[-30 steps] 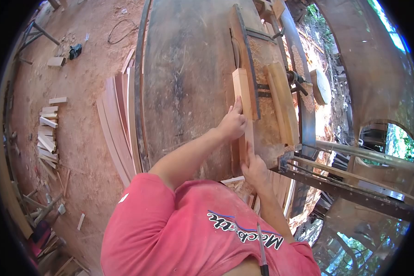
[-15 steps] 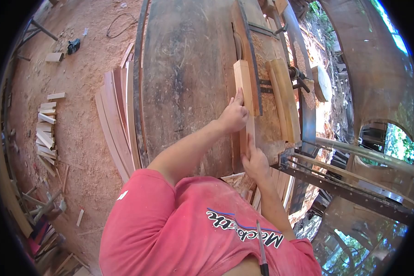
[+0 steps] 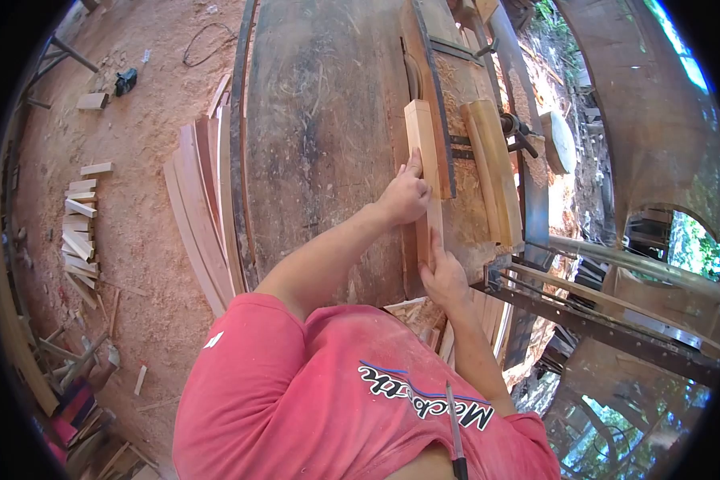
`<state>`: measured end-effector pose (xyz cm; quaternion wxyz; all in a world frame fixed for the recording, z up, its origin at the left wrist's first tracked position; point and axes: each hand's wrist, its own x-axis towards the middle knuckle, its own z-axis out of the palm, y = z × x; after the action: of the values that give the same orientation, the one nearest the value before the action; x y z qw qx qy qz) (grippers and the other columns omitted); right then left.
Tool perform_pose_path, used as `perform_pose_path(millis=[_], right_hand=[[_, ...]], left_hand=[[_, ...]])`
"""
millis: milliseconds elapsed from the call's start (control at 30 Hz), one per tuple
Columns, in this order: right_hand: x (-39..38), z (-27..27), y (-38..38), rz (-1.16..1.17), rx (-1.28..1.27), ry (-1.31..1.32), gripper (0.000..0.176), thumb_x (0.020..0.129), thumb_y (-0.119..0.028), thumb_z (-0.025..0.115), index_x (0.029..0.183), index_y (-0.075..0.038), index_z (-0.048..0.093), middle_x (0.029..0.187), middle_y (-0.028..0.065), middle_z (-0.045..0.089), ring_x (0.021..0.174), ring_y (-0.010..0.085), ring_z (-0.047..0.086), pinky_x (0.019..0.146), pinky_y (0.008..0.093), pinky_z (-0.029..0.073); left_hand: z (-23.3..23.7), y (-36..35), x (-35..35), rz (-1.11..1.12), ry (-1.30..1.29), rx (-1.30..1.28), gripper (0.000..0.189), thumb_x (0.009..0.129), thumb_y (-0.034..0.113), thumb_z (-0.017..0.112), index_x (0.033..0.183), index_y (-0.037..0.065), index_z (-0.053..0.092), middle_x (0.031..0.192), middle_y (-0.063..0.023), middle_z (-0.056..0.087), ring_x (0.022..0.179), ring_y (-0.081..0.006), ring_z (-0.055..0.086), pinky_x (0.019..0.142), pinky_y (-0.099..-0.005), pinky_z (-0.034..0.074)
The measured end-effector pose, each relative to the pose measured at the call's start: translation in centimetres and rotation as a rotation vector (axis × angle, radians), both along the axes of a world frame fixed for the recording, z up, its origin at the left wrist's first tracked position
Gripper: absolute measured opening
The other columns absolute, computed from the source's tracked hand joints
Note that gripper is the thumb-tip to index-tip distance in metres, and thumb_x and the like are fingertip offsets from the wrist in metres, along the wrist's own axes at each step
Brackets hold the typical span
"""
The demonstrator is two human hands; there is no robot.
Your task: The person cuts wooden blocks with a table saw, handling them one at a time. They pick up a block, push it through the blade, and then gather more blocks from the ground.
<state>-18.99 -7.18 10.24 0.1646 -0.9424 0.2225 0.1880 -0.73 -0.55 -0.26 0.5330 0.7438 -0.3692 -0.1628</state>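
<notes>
A long pale wooden piece [image 3: 421,128] lies lengthwise on the worn wooden table [image 3: 320,120], along a dark-edged fence [image 3: 436,96]. My left hand [image 3: 406,194] grips the piece around its middle, with a finger stretched along its top. Closer to my body, my right hand [image 3: 445,276] holds the near end, its index finger pointing along the wood. Just beyond the far end of the piece, a curved blade edge [image 3: 413,76] shows beside the fence.
A thick wood block [image 3: 490,172] and a clamp screw [image 3: 520,132] sit right of the fence. Long boards [image 3: 192,208] lean along the table's left side. Small cut pieces [image 3: 80,232] lie on the dusty floor. A metal-framed rail [image 3: 600,320] stands at right.
Both hands still hold the wooden piece, which has shifted very slightly toward the far end of the table. The view has also moved a little.
</notes>
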Motion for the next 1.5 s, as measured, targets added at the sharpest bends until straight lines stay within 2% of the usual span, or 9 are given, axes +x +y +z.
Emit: perform_pose_path(millis=[267,467,567,633,733,1033,1200,1300,1500], right_hand=[[-0.4,-0.4,0.0,-0.036,0.029,-0.062,0.079,0.086,-0.020,0.062,0.156,-0.015,0.025,0.096,0.0289,0.061,0.093,0.0478,0.060,0.083,0.0521,0.048],[0.2,0.4,0.7,-0.115,0.066,0.000,0.077,0.086,-0.020,0.065,0.154,-0.010,0.030,0.103,0.0295,0.062,0.100,0.0462,0.060,0.089,0.0481,0.047],[-1.1,-0.4,1.3,-0.103,0.053,-0.180,0.077,0.086,-0.020,0.067,0.152,-0.005,0.031,0.109,0.0283,0.061,0.103,0.0443,0.059,0.090,0.0469,0.047],[-1.6,-1.2,1.6,-0.083,0.029,-0.297,0.077,0.084,-0.015,0.070,0.151,-0.007,0.034,0.101,0.0237,0.060,0.093,0.0419,0.060,0.082,0.0467,0.048],[-1.6,-1.5,1.3,-0.105,0.116,-0.377,0.074,0.082,-0.011,0.072,0.148,-0.002,0.039,0.101,0.0228,0.061,0.093,0.0402,0.061,0.083,0.0446,0.049],[0.3,6.3,-0.7,-0.032,-0.047,-0.605,0.054,0.080,-0.006,0.070,0.131,0.005,0.054,0.107,0.0216,0.064,0.095,0.0361,0.063,0.086,0.0417,0.050],[3.0,9.9,-2.1,-0.125,-0.104,-0.686,0.043,0.083,-0.009,0.065,0.122,0.005,0.057,0.104,0.0187,0.062,0.094,0.0310,0.062,0.084,0.0396,0.050],[4.3,11.5,-2.7,-0.204,-0.050,-0.674,0.040,0.089,-0.010,0.057,0.127,0.003,0.054,0.117,0.0138,0.059,0.101,0.0206,0.058,0.088,0.0339,0.049],[8.1,13.1,-4.4,-0.155,-0.073,-0.809,0.042,0.088,-0.015,0.053,0.125,0.005,0.054,0.118,0.0140,0.057,0.108,0.0215,0.054,0.099,0.0373,0.042]], left_hand=[[-0.4,-0.1,0.0,0.009,0.043,-0.053,0.030,0.089,0.015,0.055,0.081,-0.009,0.070,0.150,-0.0450,0.013,0.143,-0.0506,0.024,0.117,-0.0533,0.027],[0.1,0.5,0.4,-0.026,0.105,-0.064,0.039,0.094,0.020,0.053,0.079,-0.012,0.068,0.154,-0.0389,0.013,0.140,-0.0479,0.029,0.118,-0.0504,0.026],[0.2,0.9,0.8,-0.021,0.092,-0.045,0.044,0.094,0.024,0.052,0.076,-0.013,0.066,0.155,-0.0371,0.013,0.143,-0.0463,0.026,0.120,-0.0516,0.021],[0.4,1.5,1.0,-0.049,0.060,-0.027,0.046,0.094,0.025,0.051,0.075,-0.015,0.065,0.156,-0.0356,0.014,0.146,-0.0441,0.023,0.121,-0.0526,0.016],[0.7,1.8,1.5,-0.065,0.089,-0.039,0.045,0.093,0.024,0.051,0.074,-0.015,0.065,0.157,-0.0338,0.016,0.147,-0.0425,0.020,0.121,-0.0534,0.014],[2.4,1.3,3.8,-0.051,0.071,-0.189,0.043,0.092,0.022,0.050,0.065,-0.010,0.060,0.157,-0.0283,0.026,0.145,-0.0449,0.024,0.118,-0.0614,0.014],[2.9,0.9,5.4,-0.051,0.056,-0.220,0.041,0.091,0.020,0.051,0.064,-0.010,0.058,0.158,-0.0246,0.027,0.145,-0.0473,0.023,0.117,-0.0626,0.014],[3.1,0.7,6.3,-0.055,0.059,-0.243,0.040,0.091,0.019,0.051,0.063,-0.009,0.057,0.158,-0.0230,0.027,0.144,-0.0489,0.025,0.116,-0.0641,0.014],[3.9,0.3,7.6,-0.068,0.052,-0.257,0.039,0.091,0.017,0.053,0.064,-0.011,0.056,0.158,-0.0246,0.025,0.141,-0.0514,0.030,0.115,-0.0654,0.016]])
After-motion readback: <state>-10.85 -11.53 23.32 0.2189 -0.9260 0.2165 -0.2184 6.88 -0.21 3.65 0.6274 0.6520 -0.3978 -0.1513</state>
